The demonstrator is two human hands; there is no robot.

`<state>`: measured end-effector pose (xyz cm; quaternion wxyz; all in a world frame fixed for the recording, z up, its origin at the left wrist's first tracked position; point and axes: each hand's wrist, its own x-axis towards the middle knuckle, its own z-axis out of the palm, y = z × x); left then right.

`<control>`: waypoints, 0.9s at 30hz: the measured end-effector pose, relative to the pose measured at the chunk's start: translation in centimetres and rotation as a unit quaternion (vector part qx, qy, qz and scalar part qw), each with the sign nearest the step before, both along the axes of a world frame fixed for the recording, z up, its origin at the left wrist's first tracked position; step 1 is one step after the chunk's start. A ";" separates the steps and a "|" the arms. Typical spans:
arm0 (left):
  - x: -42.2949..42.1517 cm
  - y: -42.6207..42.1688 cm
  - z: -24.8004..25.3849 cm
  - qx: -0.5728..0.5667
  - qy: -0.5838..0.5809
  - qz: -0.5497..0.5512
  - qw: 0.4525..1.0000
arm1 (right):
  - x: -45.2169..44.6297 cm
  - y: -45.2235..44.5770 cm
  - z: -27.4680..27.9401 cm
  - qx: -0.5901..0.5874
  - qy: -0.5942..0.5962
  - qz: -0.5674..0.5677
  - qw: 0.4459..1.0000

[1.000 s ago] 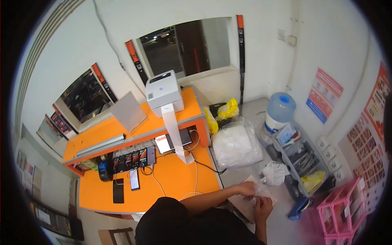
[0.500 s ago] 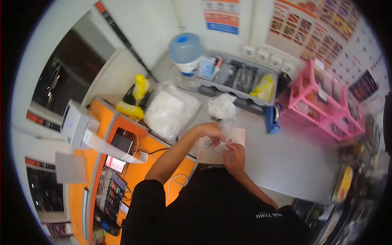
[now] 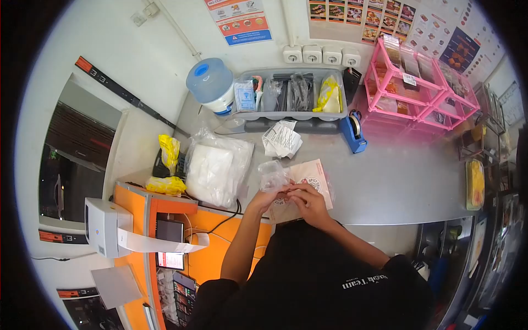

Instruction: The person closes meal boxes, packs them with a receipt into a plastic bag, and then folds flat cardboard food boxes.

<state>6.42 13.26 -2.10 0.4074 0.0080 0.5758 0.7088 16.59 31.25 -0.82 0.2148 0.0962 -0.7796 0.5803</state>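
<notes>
Grip-wise, your L hand has the clear plastic packaging over the printed paper bag on the worktop, R hand's hold unclear; it's prob. light, flimsy & slippery, so pinch its edge.

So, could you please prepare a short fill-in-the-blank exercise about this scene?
1. Over the flat, pale printed paper, the person has a bare left hand and a bare right hand; the ____ hand is nearer the open-framed pink plastic rack.
2. The white wall sockets above the long grey plastic tray number ____.
3. The plastic tape dispenser, with its round roll, is coloured ____.

Missing words: right; four; blue.
</notes>
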 end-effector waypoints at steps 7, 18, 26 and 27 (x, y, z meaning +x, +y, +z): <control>1.7 0.6 -1.0 0.021 0.054 0.044 0.997 | -0.1 -0.1 -0.4 -0.442 -0.273 0.011 0.854; 2.4 0.9 -0.5 -0.015 0.089 0.064 0.994 | -0.5 -0.1 -0.9 -0.453 -0.296 0.015 0.840; 2.4 0.8 -0.3 -0.016 0.062 0.065 0.996 | -0.5 0.3 -1.1 -0.457 -0.314 0.020 0.832; 2.4 0.8 -0.4 -0.015 0.060 0.065 0.996 | -0.6 0.4 -1.0 -0.457 -0.316 0.020 0.831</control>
